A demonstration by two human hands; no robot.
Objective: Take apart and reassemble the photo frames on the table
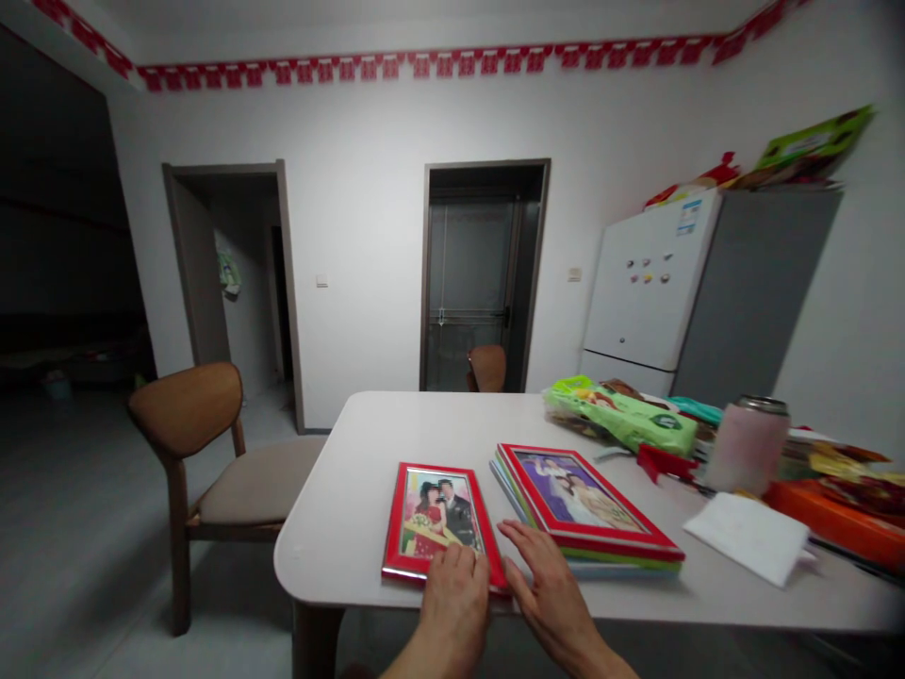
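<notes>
Left hand (457, 596), grip unclear, rested on 1 red-framed couple portrait (443, 521); right hand (543, 587) spread loosely alongside. Edge pressure seemed safest.

The smaller picture frame (441, 524) looks glossy, the tabletop (339, 519) smooth, the chairback (185, 410) wooden.

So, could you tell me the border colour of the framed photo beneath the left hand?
Red border; head view.

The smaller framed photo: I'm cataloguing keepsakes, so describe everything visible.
The framed photo lies face up on the table, left of the stacked frames. Its red border looks glossy. It shows two people, one in red, one in dark clothes. The left hand rests on its near edge; the right hand is beside it, contact unclear.
</notes>
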